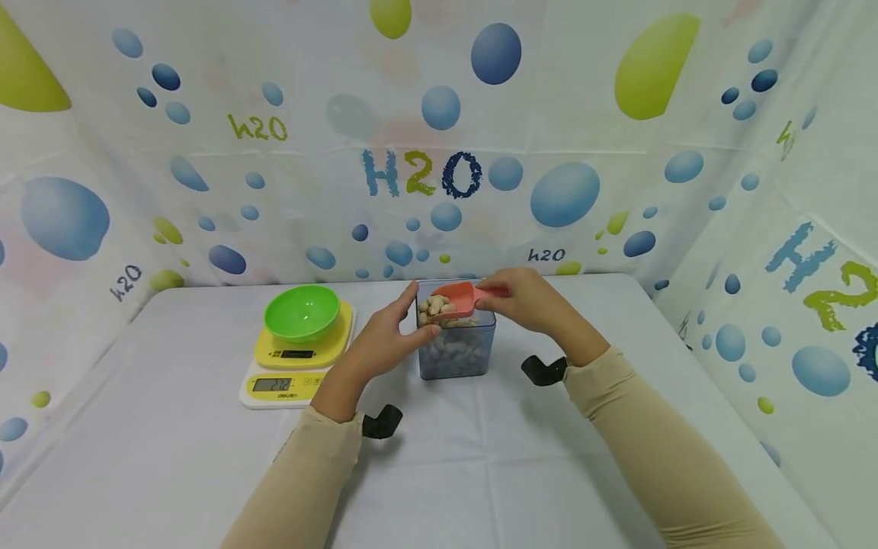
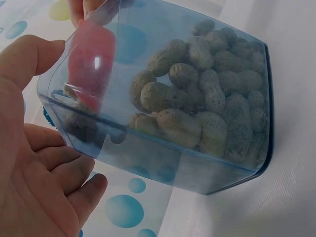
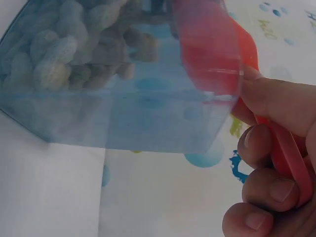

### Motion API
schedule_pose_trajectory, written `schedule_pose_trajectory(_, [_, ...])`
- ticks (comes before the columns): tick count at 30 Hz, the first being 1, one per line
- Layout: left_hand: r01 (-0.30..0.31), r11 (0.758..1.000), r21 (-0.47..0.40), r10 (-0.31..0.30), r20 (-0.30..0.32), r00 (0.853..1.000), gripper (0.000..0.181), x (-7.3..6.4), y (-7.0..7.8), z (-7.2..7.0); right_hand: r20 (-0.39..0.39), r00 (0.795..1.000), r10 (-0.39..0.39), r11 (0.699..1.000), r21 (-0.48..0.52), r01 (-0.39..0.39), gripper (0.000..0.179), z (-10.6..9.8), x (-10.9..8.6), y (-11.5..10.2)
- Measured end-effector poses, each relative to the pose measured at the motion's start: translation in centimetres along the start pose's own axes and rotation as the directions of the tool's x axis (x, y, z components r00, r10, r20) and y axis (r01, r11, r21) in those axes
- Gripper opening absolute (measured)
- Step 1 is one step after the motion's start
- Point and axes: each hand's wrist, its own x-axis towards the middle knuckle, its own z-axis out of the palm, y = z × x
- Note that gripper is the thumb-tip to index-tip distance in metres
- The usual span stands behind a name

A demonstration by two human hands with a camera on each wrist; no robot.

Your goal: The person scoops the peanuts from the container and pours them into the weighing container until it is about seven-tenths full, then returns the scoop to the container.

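- Head view: translucent blue container (image 1: 456,364) upright on the white tablecloth (image 1: 453,465), in front of the person; peanuts (image 1: 451,352) show dimly through its wall.
- Same view: right hand (image 1: 524,301) clamped on the handle of a red scoop (image 1: 461,297), whose bowl lies in the container's mouth. More peanuts gather by the scoop's front edge, high in the opening; how many it actually carries, cannot tell. Scoop comes in from the right, probably so that this hand stays clear of the opening.
- Same view: left hand (image 1: 384,341) at the container's left side, thumb apart from the index finger, both near the rim. Likely there to steady a light box against the scoop.
- Same view: green bowl (image 1: 302,313) on a yellow-and-white digital kitchen scale (image 1: 302,390), left of the container, well apart from it. Set on the platform presumably so its contents can be weighed; readout looks like 272.
- Left wrist view: thumb by one side of the rim, fingers loosely bent by the other; a spanning touch rather than a tight grip, as far as it shows. Peanuts heaped toward the base, scoop visible through the upper wall.
- Right wrist view: fingers curled round the scoop handle, thumb laid along it near the rim, perhaps to control the tilt. Peanuts well below the scoop.
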Motion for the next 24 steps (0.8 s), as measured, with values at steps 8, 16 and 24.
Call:
schedule_pose_trajectory(8, [-0.003,1.000,0.005,0.003,-0.003,1.000,0.093,-0.1,-0.1,0.0,-0.047,0.999,-0.015,0.998,-0.057,0.012,0.039,1.8,0.4,-0.6])
schedule_pose_trajectory(16, [-0.014,1.000,0.011,0.014,-0.010,1.000,0.094,-0.1,0.1,0.0,-0.090,0.995,-0.039,0.994,-0.101,0.030,0.037,2.4,0.7,-0.9])
schedule_pose_trajectory(24, [-0.005,1.000,0.018,0.005,-0.007,1.000,0.090,-0.1,0.1,0.1,-0.076,0.996,0.035,0.999,0.036,-0.032,0.038,2.1,0.5,0.1])
